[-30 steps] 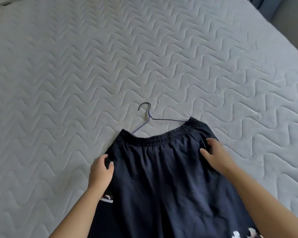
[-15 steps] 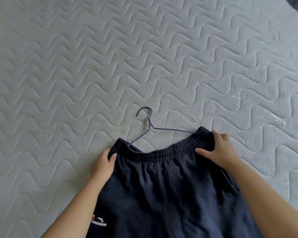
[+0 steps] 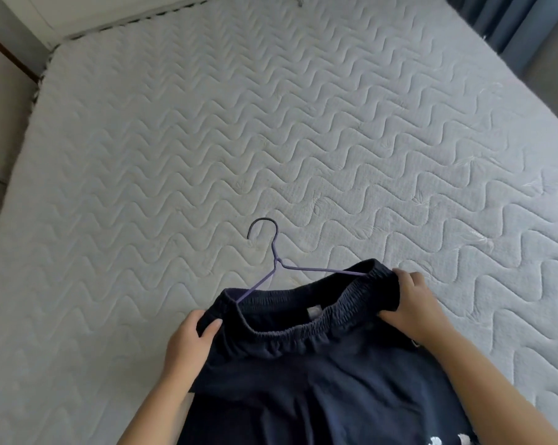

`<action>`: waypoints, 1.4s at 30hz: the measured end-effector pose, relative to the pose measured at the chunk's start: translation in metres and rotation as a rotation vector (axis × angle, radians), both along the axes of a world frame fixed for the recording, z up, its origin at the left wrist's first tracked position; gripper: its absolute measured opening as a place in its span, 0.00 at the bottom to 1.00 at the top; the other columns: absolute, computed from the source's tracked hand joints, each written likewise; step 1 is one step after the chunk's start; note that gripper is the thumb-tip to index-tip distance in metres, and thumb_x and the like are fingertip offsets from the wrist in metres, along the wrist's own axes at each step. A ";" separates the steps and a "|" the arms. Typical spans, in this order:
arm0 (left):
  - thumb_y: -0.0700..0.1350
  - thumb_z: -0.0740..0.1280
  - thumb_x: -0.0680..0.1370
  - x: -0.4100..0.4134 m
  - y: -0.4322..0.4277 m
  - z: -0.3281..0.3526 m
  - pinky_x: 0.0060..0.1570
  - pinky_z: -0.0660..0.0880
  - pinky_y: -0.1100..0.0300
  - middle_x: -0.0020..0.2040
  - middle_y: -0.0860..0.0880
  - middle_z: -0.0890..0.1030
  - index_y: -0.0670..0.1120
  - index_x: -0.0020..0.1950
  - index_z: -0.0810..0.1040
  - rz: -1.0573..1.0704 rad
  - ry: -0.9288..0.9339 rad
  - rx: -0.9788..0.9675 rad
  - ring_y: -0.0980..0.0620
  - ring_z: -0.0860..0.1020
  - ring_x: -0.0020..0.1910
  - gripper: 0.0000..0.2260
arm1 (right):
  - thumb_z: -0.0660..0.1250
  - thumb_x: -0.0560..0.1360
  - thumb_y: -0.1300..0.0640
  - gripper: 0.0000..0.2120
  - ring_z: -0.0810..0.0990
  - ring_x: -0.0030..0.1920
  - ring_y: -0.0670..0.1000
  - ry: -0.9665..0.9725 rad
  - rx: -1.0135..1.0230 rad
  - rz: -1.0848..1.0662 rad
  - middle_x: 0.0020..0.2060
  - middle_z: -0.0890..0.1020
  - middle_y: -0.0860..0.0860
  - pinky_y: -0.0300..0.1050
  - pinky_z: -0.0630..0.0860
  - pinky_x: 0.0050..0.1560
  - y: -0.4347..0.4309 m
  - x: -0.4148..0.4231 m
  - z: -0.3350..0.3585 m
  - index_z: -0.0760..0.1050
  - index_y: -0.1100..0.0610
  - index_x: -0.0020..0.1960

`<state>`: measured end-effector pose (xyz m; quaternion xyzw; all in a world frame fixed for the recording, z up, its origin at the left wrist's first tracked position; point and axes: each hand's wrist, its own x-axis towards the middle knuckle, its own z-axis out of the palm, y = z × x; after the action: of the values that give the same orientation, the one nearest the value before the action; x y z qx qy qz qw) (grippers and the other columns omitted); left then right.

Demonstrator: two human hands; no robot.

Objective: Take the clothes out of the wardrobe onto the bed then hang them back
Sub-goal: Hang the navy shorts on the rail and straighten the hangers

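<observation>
Dark navy shorts with an elastic waistband lie on the quilted white bed, waistband pointing away from me. A thin purple wire hanger sits inside the waistband, its dark hook resting on the mattress beyond the shorts. My left hand pinches the left end of the waistband. My right hand grips the right end and lifts it, so the waistband gapes and shows a small label inside. The hanger's lower bar is hidden in the fabric.
The mattress stretches wide ahead and to both sides. A wall and skirting run along the far left. Blue curtains hang at the top right, with grey floor beside the bed's right edge.
Both hands slid from the sides of the shorts up to the waistband ends and took hold. The waistband is now lifted and pulled open. The view has tilted up.
</observation>
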<state>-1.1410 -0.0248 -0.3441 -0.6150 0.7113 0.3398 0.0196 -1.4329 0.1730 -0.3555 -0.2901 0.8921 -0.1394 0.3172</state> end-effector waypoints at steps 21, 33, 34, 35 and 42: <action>0.42 0.69 0.73 0.124 0.135 0.287 0.37 0.68 0.66 0.38 0.51 0.74 0.45 0.40 0.74 -0.131 0.148 -0.572 0.52 0.74 0.39 0.05 | 0.63 0.68 0.66 0.22 0.75 0.57 0.58 0.188 -0.523 0.407 0.57 0.78 0.56 0.41 0.67 0.53 0.046 0.079 0.270 0.72 0.59 0.62; 0.41 0.68 0.73 0.225 0.199 0.357 0.39 0.69 0.76 0.40 0.67 0.78 0.64 0.38 0.69 0.067 0.335 -0.825 0.68 0.75 0.40 0.17 | 0.58 0.65 0.72 0.28 0.75 0.51 0.46 0.131 -0.728 0.674 0.45 0.77 0.36 0.34 0.68 0.48 0.044 0.169 0.374 0.75 0.47 0.57; 0.41 0.68 0.73 0.237 0.206 0.360 0.39 0.69 0.77 0.42 0.71 0.77 0.65 0.39 0.71 0.094 0.361 -0.862 0.70 0.75 0.41 0.17 | 0.58 0.64 0.72 0.29 0.75 0.51 0.46 0.121 -0.695 0.717 0.45 0.77 0.36 0.31 0.68 0.47 0.046 0.178 0.379 0.74 0.45 0.57; 0.41 0.68 0.73 0.250 0.214 0.364 0.39 0.68 0.77 0.43 0.72 0.76 0.65 0.40 0.71 0.121 0.372 -0.905 0.70 0.75 0.41 0.17 | 0.59 0.64 0.73 0.30 0.75 0.51 0.46 0.112 -0.665 0.756 0.46 0.77 0.39 0.28 0.67 0.46 0.047 0.190 0.383 0.72 0.45 0.57; 0.40 0.69 0.73 0.376 0.271 0.367 0.46 0.69 0.59 0.46 0.44 0.82 0.39 0.52 0.78 0.350 0.311 -1.049 0.45 0.78 0.46 0.09 | 0.69 0.71 0.58 0.22 0.74 0.58 0.53 0.198 -0.733 0.907 0.57 0.77 0.52 0.44 0.69 0.58 0.060 0.334 0.392 0.70 0.55 0.64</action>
<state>-0.7649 0.2463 0.0225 -0.5938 0.6668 0.0259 -0.4496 -1.0993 0.2327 0.0365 -0.7447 0.5982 -0.2612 0.1393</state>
